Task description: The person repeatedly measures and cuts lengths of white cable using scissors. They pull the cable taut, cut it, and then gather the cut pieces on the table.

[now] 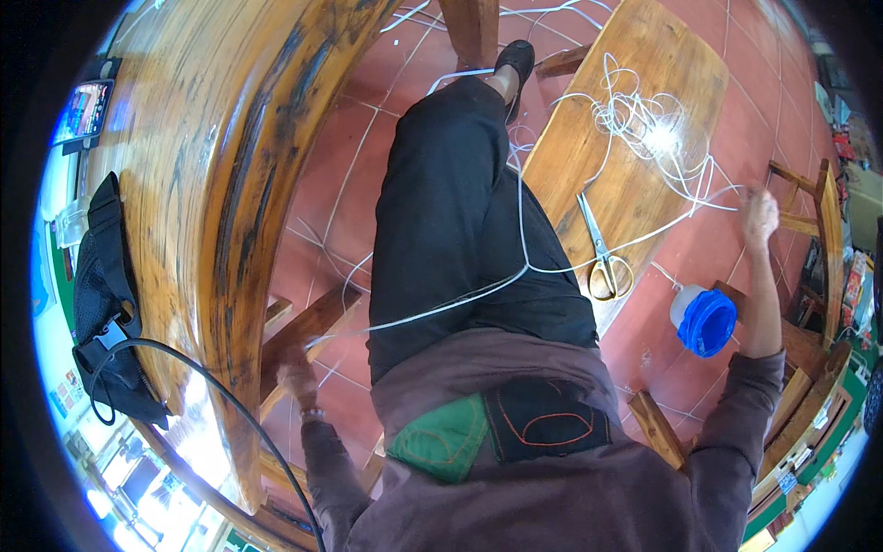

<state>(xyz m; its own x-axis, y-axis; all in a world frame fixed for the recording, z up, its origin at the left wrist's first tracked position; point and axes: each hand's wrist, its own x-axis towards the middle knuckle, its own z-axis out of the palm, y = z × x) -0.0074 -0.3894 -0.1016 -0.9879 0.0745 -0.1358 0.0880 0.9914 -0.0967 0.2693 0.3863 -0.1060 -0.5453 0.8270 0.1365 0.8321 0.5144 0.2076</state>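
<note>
A thin white cord (pixel 448 302) stretches across my lap between my two hands. At the lower left, beside the table, my left hand (pixel 296 377) is closed on one stretch of it; motion blurs the fingers. Out to the right, my right hand (pixel 760 217) is raised and closed, with the cord running into its fingers. More of this cord lies in a loose tangle (pixel 635 115) on a wooden bench (pixel 570 170). Scissors (pixel 600 253) with gold-coloured handles rest on the bench's near end, blades pointing away from me.
A large wooden table (pixel 175 184) fills the left side, with a black mesh bag (pixel 106 294) and a phone (pixel 85 112) on it. A white container with a blue liner (pixel 706 322) stands right of the scissors. Wooden stools (pixel 828 239) are at the right, over red floor tiles (pixel 354 175).
</note>
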